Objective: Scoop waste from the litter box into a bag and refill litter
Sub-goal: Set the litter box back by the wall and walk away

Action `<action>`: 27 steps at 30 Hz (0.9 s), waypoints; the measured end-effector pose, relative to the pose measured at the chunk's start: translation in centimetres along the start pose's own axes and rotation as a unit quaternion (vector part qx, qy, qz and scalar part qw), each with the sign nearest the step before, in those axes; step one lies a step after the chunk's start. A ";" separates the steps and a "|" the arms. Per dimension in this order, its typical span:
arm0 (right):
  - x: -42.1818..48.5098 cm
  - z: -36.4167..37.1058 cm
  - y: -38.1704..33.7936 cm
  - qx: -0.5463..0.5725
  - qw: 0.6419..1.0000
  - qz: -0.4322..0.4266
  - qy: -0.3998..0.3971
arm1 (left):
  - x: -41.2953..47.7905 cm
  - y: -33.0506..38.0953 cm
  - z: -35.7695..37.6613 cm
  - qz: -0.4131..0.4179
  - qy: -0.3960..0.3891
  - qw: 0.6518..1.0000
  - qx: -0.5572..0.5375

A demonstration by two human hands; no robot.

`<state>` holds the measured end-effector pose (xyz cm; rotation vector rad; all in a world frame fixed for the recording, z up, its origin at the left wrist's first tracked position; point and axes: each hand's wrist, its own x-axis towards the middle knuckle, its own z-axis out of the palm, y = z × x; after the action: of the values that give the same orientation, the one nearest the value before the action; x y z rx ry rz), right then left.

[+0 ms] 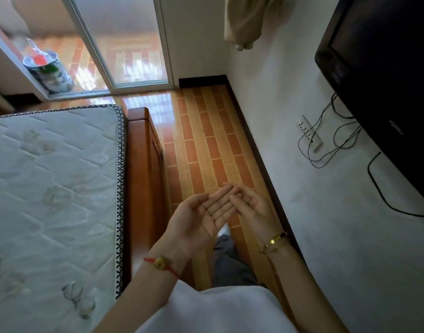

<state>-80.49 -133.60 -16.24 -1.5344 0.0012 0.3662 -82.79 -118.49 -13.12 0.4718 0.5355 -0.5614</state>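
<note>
2 empty hands held out in a narrow bedroom aisle, no litter box in view.

The left hand (197,218) is palm up with fingers spread flat, holding nothing; the right hand (251,207) is loosely cupped, also holding nothing, its fingertips touching those of the left. A red string bracelet (161,264) sits on the left wrist, a gold bangle (274,241) on the right. Both hover over the brick-patterned floor (206,145), between a bare mattress (52,188) on a wooden bed frame (143,164) and a white wall (290,116) carrying a black television (384,75). Eyeglasses (78,300) lie on the mattress. A lined waste bin (48,70) stands beyond the sliding glass door (124,44).
</note>
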 end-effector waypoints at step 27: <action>41.5 -2.5 -12.0 -0.086 0.981 -0.053 -0.165 | 23.7 27.4 10.7 0.146 0.027 0.986 -0.081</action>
<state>-37.87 -126.32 -14.10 -1.6194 -0.3804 0.5428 -45.51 -112.64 -11.57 0.4024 0.5469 -0.2236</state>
